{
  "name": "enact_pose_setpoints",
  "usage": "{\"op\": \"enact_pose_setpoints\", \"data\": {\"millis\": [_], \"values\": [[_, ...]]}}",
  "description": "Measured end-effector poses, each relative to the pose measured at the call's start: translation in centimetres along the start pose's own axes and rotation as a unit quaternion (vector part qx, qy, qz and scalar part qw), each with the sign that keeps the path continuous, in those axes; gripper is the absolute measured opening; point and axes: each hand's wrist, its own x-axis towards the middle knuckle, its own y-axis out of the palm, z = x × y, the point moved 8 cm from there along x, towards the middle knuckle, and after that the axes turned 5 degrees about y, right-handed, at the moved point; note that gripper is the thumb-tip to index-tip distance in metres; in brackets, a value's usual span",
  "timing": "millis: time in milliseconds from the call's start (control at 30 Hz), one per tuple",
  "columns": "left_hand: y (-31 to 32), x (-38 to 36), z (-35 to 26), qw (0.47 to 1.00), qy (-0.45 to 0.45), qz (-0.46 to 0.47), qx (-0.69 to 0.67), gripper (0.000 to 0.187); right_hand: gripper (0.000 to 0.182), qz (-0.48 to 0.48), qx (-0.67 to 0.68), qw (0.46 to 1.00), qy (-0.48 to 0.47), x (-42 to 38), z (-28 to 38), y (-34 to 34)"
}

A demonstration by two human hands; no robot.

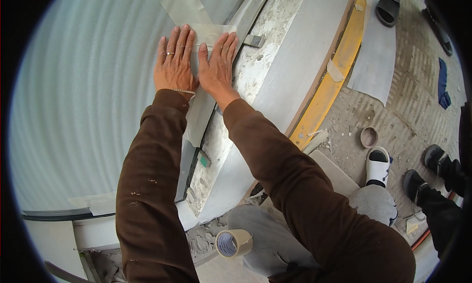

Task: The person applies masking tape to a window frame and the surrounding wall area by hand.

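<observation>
From here I see matt, papery tape (189,6); glassy, rippled-looking panel (83,111); rough, chipped ledge (275,12); matt cloth sleeves (152,184); gritty floor (413,81); metallic-looking bracelet (183,90).

Beyond a curved yellow strip (320,106), a grey sheet (374,61) lies on the dusty, ridged floor (410,71). A black slide sandal (388,11) rests at the sheet's upper end; a crumpled dark blue cloth (443,84) lies farther right. Lower down sits a small round cup-like object (369,137), near another person's black shoes (414,185) and dark trousers (439,219).
</observation>
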Motion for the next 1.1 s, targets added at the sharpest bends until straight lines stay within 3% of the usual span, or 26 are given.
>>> {"op": "enact_pose_setpoints", "data": {"millis": [167,200,233,333,400,500,567,600,633,700,767,833,933,967,1000,1067,1100], "values": [[-2.4,0.0,0.3,0.998,0.007,0.019,-0.059,0.085,0.096,0.016,0.024,0.999,0.037,-1.2,-0.2,0.1],[-3.6,-0.5,0.2,0.995,0.021,0.038,-0.087,0.085,0.096,0.006,0.029,0.998,0.049,-1.2,-0.4,-0.3],[-6.3,-1.9,0.3,0.985,0.026,-0.036,-0.167,0.083,0.096,0.001,0.029,0.998,0.05,-1.2,-0.1,-0.6],[-12.4,-8.2,-0.5,0.967,0.02,-0.03,-0.251,0.068,0.096,0.012,0.047,0.995,0.085,-0.4,1.0,-1.2],[-15.3,-13.5,-1.9,0.923,0.022,0.02,-0.384,0.059,0.095,-0.058,0.003,0.998,0.017,0.3,2.7,-2.3],[-16.3,-21.9,-4.7,0.83,0.0,0.141,-0.54,0.066,0.095,0.017,0.033,0.998,0.05,1.5,1.4,-1.4],[-14.5,-27.9,-6.5,0.73,-0.111,0.172,-0.652,0.073,0.095,0.011,0.06,0.997,0.044,0.5,1.7,-1.8],[-14.0,-30.5,-7.2,0.708,-0.186,0.147,-0.665,0.08,0.095,0.01,0.061,0.997,0.038,-0.3,1.7,-1.2],[-13.6,-32.8,-8.3,0.68,-0.26,0.121,-0.675,0.087,0.095,0.052,-0.01,0.998,-0.036,-1.4,2.2,0.5],[-13.6,-36.1,-11.9,0.679,-0.301,0.105,-0.662,0.093,0.096,0.093,-0.131,0.98,-0.119,-2.9,2.4,3.1],[-14.8,-38.6,-13.8,0.671,-0.351,0.084,-0.647,0.098,0.096,0.111,-0.077,0.986,-0.1,-3.4,3.0,1.7],[-15.5,-38.3,-16.9,0.799,-0.202,0.236,-0.515,0.105,0.095,0.117,-0.039,0.989,-0.086,-2.8,2.7,2.2],[-14.2,-40.3,-16.4,0.758,-0.274,0.191,-0.561,0.108,0.094,0.14,0.024,0.989,-0.047,-2.4,3.5,1.0],[-13.9,-40.9,-15.9,0.739,-0.301,0.158,-0.582,0.109,0.093,0.087,0.04,0.994,-0.047,-2.6,4.2,-0.4],[-13.9,-41.5,-15.4,0.737,-0.317,0.122,-0.585,0.105,0.084,0.025,0.047,0.997,-0.057,-3.3,5.4,-2.4],[-14.6,-41.1,-14.6,0.728,-0.306,0.181,-0.586,0.09,0.054,-0.087,0.1,0.984,-0.122,-4.5,6.9,-4.3],[-14.9,-41.8,-14.8,0.732,-0.305,0.162,-0.587,0.076,0.047,-0.07,0.122,0.979,-0.146,-5.1,7.4,-4.3]]}}
